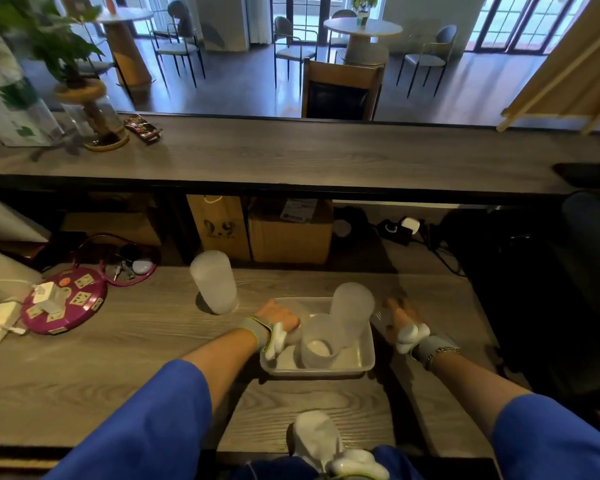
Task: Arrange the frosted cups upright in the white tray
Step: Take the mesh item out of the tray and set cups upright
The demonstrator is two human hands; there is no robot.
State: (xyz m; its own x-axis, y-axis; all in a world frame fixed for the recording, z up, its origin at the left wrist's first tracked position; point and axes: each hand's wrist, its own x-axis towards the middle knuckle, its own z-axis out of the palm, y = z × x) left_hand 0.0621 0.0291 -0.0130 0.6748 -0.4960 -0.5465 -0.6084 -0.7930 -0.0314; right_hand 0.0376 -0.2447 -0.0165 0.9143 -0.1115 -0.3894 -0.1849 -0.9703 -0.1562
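Cups (351, 311) half-placed in white tray (367, 355); my left hand (280, 317) grip unclear, right hand (400, 317) spread; next grab 10-o'clock cup (213, 283).

- A long grey wood-grain counter (326, 154) crosses the view, a lower desk of the same wood (125, 344) in front of it.
- Beyond — two round pale tables (362, 27) on thick pedestals, with thin-legged grey chairs (293, 46).
- Dark glossy floor (243, 88); daylight enters through tall dark-framed glass doors (520, 22).
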